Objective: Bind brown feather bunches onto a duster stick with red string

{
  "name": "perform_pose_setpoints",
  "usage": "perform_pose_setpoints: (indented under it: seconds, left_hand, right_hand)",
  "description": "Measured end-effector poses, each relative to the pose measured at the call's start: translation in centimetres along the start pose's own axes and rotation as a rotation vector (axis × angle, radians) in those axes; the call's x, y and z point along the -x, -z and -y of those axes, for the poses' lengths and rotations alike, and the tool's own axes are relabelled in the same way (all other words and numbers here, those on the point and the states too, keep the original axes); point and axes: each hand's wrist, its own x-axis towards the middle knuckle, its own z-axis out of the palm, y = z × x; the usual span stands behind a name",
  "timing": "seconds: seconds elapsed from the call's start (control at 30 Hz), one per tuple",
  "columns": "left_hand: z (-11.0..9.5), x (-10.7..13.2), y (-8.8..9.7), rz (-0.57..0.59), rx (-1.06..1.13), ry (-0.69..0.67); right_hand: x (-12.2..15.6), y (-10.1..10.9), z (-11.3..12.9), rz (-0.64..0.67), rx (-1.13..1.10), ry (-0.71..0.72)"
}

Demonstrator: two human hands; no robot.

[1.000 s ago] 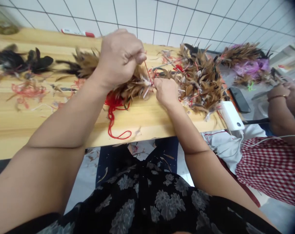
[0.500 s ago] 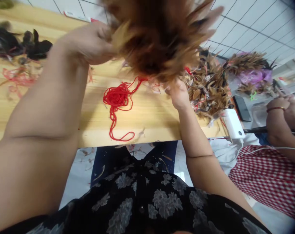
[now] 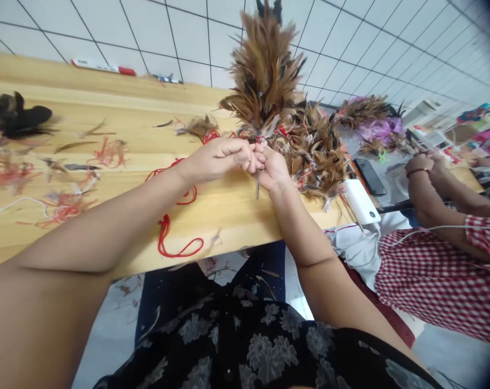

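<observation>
A brown-and-black feather duster (image 3: 264, 75) stands out away from me, its feathers fanned toward the wall. My right hand (image 3: 274, 166) is closed around its bound lower end, and a thin stem end pokes out below the fingers. Pressed against it, my left hand (image 3: 232, 155) has its fingers closed at the same binding; whether they also pinch a thread is hidden. Red and whitish bits show at the binding just above the fingers. Red cord (image 3: 180, 251) lies on the table, partly under my left forearm.
To the right are a pile of brown feather bundles (image 3: 315, 146), a white power bank (image 3: 361, 201) and a black phone (image 3: 369, 176). Another person's hands (image 3: 425, 165) are beyond. Black feathers (image 3: 21, 116) and red thread scraps (image 3: 109, 152) lie left; a marker (image 3: 102, 67) is by the wall.
The feather duster has swung away from my face toward the wall. My left hand has come down from beside the feathers to meet my right hand at the lower end.
</observation>
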Motion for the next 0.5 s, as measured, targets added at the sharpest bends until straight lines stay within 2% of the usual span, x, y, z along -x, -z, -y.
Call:
perform_pose_setpoints:
  seconds: [0.1,0.17,0.33,0.5]
  left_hand:
    - [0.6,0.1,-0.4,-0.225,0.279,0.057]
    - [1.1,0.1,-0.2,-0.313,0.272,0.09]
    - [2.2,-0.1,0.5,-0.362,0.273,0.123]
    - [4.9,-0.6,0.8,-0.425,0.165,0.179]
  right_hand:
    - [0.4,-0.6,0.0,-0.024,-0.042,-0.002]
    - [0.6,-0.7,0.3,-0.05,-0.019,0.033]
    - [0.5,-0.1,0.7,-0.089,0.048,0.131]
    - [-0.3,0.1,-0.3,-0.112,0.18,0.203]
